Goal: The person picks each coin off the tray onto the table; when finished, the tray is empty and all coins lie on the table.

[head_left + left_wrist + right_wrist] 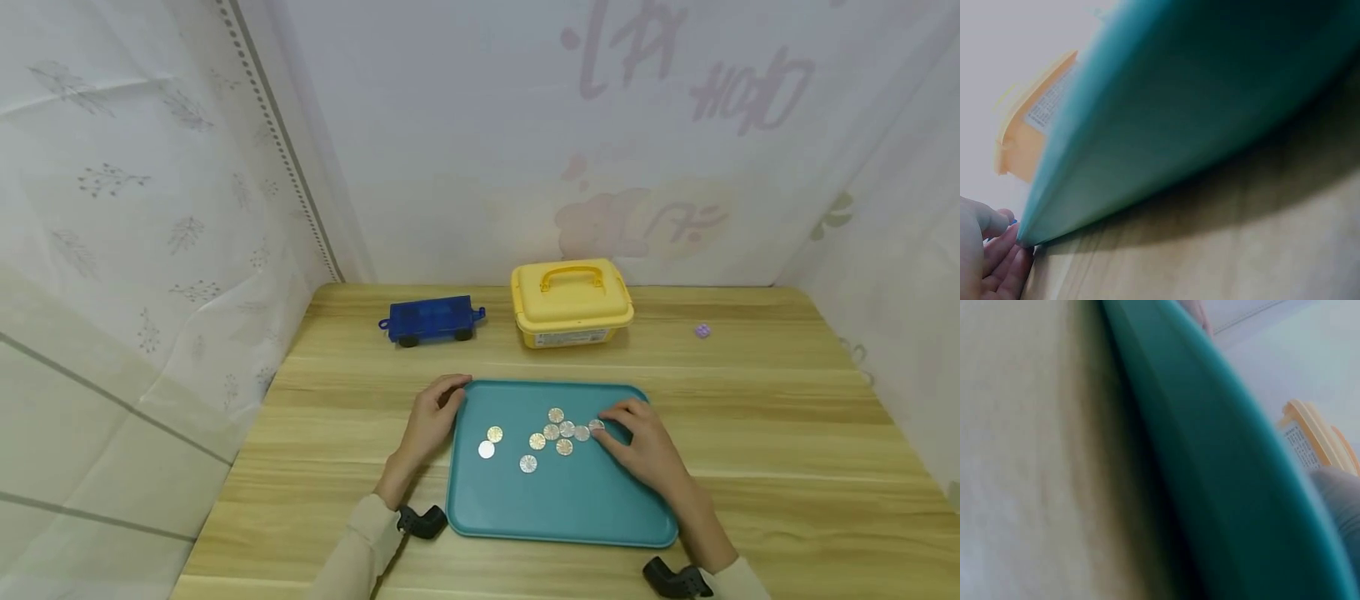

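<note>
A teal tray [562, 508] lies on the table, with several round gold and silver coins on it. My left hand [433, 417] is at the tray's far left corner; in the left wrist view its thumb and fingers [1007, 269] lie on either side of the rim, gripping it. Over the tray's right part, my right hand [643, 446] pinches a coin [596, 425] between thumb and index finger. That coin is at the right end of a cluster of coins [567, 429]. Apart on the left, a gold coin [495, 434] touches a silver one [487, 450].
Behind the tray stands a yellow lidded box [573, 304] with a handle. To its left is a blue toy wagon [431, 319] with black wheels. A small purple piece [702, 331] lies at the right on the wooden table [787, 467]. Printed cloth hangs around the table.
</note>
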`<action>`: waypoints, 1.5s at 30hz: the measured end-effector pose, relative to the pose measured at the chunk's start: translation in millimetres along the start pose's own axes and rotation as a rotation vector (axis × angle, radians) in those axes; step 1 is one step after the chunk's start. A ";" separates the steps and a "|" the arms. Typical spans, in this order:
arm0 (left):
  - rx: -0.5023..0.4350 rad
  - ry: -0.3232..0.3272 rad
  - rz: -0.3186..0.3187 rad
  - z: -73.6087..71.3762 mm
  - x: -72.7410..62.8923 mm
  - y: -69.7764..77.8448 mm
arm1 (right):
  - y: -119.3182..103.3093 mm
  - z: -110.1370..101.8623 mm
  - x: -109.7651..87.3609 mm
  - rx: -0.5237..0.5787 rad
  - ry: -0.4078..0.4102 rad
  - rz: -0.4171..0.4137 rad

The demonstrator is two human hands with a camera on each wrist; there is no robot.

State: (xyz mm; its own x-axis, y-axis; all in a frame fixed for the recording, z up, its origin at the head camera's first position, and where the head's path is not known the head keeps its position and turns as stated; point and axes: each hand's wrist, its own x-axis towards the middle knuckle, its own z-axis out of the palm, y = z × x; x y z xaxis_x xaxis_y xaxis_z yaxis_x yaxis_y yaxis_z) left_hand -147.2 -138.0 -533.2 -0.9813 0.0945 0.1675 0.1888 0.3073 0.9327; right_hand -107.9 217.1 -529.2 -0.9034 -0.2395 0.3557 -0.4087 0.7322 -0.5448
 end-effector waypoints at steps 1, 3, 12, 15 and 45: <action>0.007 0.002 -0.002 -0.2 -0.2 0.7 | -0.5 0.8 -0.1 -0.004 0.007 -0.007; 0.016 -0.002 0.000 -1.0 -1.2 6.7 | -2.3 1.7 -0.2 -0.013 0.018 -0.011; -0.001 -0.027 0.018 -6.8 -7.3 37.2 | -9.1 3.1 3.0 -0.020 0.002 0.069; -0.015 -0.025 0.013 -6.6 -7.4 39.1 | -8.9 3.2 3.3 -0.018 0.016 0.056; -0.037 0.005 0.018 -3.2 -8.4 33.8 | -9.8 7.6 0.2 -0.038 0.066 -0.059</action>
State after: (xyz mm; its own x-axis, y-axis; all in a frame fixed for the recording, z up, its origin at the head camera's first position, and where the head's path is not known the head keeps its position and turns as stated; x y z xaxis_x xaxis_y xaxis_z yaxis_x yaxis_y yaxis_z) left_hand -132.7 -131.5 -502.0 -0.9779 0.0949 0.1860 0.2052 0.2700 0.9407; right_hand -105.1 205.0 -529.6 -0.8670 -0.2412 0.4361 -0.4544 0.7420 -0.4929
